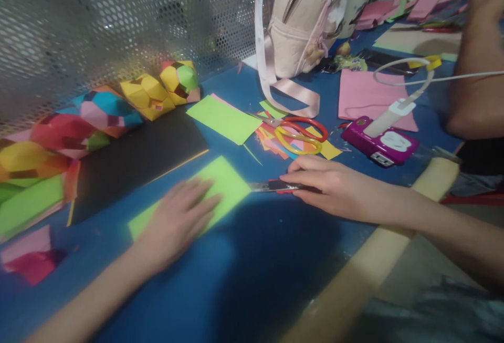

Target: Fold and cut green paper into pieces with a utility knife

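Observation:
My left hand [179, 219] lies flat with fingers stretched over a bright green sheet of paper [230, 188] on the blue table. In my right hand [334, 185] is a utility knife [289, 186], its black and red handle wrapped by my fingers. The knife's blade points left and meets the right corner of the green sheet; whether it lies under or against the edge, I cannot tell. Just beyond, scissors [301, 132] with red and yellow handles rest on small paper scraps [271, 143]. Another green sheet [224, 118] lies left of the scissors.
Folded paper shapes [94, 114] line the perforated metal panel [137, 17], beside a black board [137, 159]. A backpack [299, 22], pink paper [366, 91] and purple power adapter [380, 141] stand farther back. Another person's arm [478, 70] is at right. Yellowish padding [378, 259] edges the table.

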Motion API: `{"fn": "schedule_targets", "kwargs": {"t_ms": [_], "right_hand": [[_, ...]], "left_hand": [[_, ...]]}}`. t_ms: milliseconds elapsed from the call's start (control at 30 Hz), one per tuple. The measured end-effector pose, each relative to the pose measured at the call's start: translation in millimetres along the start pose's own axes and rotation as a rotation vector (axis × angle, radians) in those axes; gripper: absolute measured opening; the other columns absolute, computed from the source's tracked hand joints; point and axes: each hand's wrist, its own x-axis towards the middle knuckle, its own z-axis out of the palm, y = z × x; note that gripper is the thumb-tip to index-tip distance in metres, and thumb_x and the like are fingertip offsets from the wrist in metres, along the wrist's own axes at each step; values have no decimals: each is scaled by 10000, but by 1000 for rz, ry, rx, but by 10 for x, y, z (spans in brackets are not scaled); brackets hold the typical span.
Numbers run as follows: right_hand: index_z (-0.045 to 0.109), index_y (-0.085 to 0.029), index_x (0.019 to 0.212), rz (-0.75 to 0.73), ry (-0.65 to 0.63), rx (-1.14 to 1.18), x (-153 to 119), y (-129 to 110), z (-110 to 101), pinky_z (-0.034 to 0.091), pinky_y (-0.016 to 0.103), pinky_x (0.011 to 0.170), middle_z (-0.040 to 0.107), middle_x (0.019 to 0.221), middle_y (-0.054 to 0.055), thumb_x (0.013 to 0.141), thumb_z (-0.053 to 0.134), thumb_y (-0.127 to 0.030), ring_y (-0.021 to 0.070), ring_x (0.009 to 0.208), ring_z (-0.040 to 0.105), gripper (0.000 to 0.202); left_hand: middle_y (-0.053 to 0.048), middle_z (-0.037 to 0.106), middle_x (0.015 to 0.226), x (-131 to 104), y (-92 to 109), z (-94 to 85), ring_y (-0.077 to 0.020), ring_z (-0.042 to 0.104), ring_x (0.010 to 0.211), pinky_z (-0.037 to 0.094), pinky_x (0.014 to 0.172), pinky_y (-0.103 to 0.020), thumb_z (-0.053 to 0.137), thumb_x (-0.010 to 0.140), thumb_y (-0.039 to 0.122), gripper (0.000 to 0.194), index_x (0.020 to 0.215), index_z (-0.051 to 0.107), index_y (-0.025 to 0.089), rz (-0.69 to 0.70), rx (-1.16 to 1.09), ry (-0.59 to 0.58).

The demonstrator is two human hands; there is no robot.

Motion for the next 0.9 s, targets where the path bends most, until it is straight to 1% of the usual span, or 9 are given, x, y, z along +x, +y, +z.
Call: {"fn": "schedule_targets", "kwargs": {"t_ms": [300, 733, 900], "right_hand": [[675, -164, 1070, -30, 39, -12, -20, 27, 68, 505, 316, 802, 629, 1020, 104, 947, 480, -173, 198, 933, 616, 231], [674, -125, 1076, -80, 65, -29, -17, 22, 82, 511, 326, 786, 620, 1008, 121, 945, 480, -155, 207, 926, 606, 235], [684, -136, 1066, -58, 41, -29, -9, 11, 78, 517, 323, 786, 626, 1005, 112, 935, 500, -150, 205, 927, 612, 226]], "left_hand": [[-91, 515, 1445, 3, -14, 7, -279, 451, 1353, 388, 1089, -538, 317, 1025, 348, 406, 1322, 580, 261, 16, 24, 5], [-78, 528, 1435, 12, -10, -6, -284, 471, 1337, 385, 1095, -540, 300, 1024, 362, 421, 1297, 609, 282, -2, 2, -14], [-77, 532, 1432, 26, 2, -28, -278, 472, 1338, 377, 1105, -531, 293, 1024, 374, 429, 1290, 617, 280, -4, 4, -1]]}}
